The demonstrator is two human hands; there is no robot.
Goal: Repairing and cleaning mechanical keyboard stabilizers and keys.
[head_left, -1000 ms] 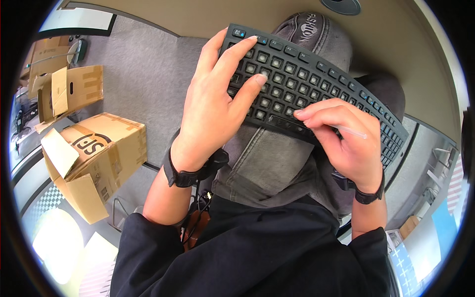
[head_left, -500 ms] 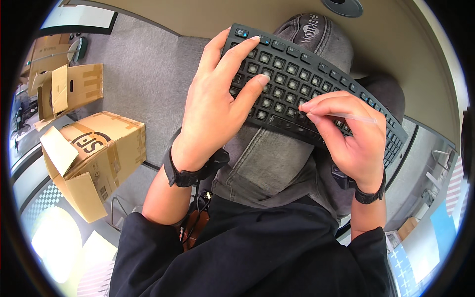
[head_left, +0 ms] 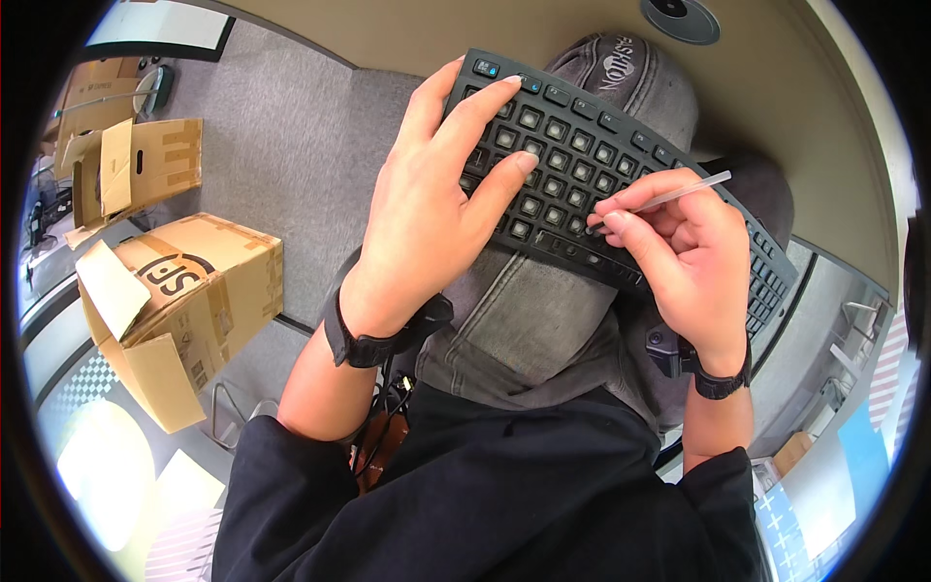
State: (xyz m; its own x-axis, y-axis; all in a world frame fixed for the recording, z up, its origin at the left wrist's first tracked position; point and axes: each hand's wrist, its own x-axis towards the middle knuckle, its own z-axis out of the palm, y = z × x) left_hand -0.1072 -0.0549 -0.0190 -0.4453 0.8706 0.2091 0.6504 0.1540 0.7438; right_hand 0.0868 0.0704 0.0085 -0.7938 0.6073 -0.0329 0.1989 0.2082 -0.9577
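Observation:
A black keyboard point(head_left: 582, 247) lies tilted across my lap on grey trousers point(head_left: 514, 320), with many keycaps off and pale switches exposed. My left hand point(head_left: 422, 213) grips its left end, index finger on the top row, thumb on the switch rows, other fingers partly hidden at the edge. My right hand point(head_left: 689, 272) pinches a thin translucent stick point(head_left: 713, 179) between thumb and fingers. The stick's lower tip is at the lower switch rows, partly hidden by my fingertips. Both wrists wear black straps with small devices.
Two open cardboard boxes point(head_left: 218, 301) point(head_left: 165, 165) stand on the grey carpet point(head_left: 291, 126) at the left. A beige panel point(head_left: 805, 126) with a round grey fitting point(head_left: 679, 19) curves beyond my knees. Dark cables point(head_left: 383, 427) hang by my left hip.
My right hand has turned, so the stick now angles upward to the right instead of down, and its fingertips have moved slightly. My left hand and the keyboard have shifted slightly right.

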